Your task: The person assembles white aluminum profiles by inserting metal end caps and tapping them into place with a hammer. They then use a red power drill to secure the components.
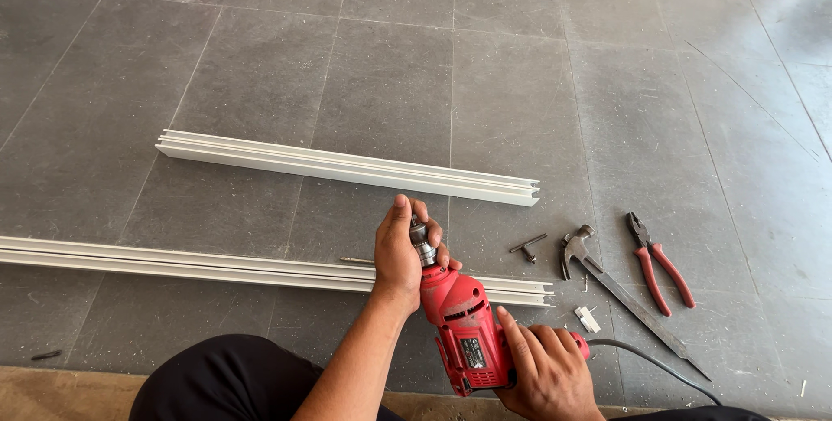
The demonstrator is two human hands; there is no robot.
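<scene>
Down at six o'clock, over the grey tiled floor [520, 83], a red corded drill [464, 326] is held with its nose pointing toward twelve. The left hand [400, 256] is wrapped tight round the metal chuck [421, 241], fingers curled closed on it, while the right hand [542, 369] is closed about the rear grip, though I cannot tell whether a finger rests on the trigger. That is the main hazard, as I judge it: a squeeze of the trigger with the chuck gripped could wrench or skin the left hand. A loose drill bit [356, 260] lies at nine o'clock of the chuck, beside the near white rail [217, 267], and the chuck key [527, 248] lies at three o'clock; if the chuck is left slack, a bit might slip. Further toward three lie a hammer [607, 287] and red pliers [659, 265], and the cable [659, 365] could snag them. The far white rail [347, 165] sits at twelve.
</scene>
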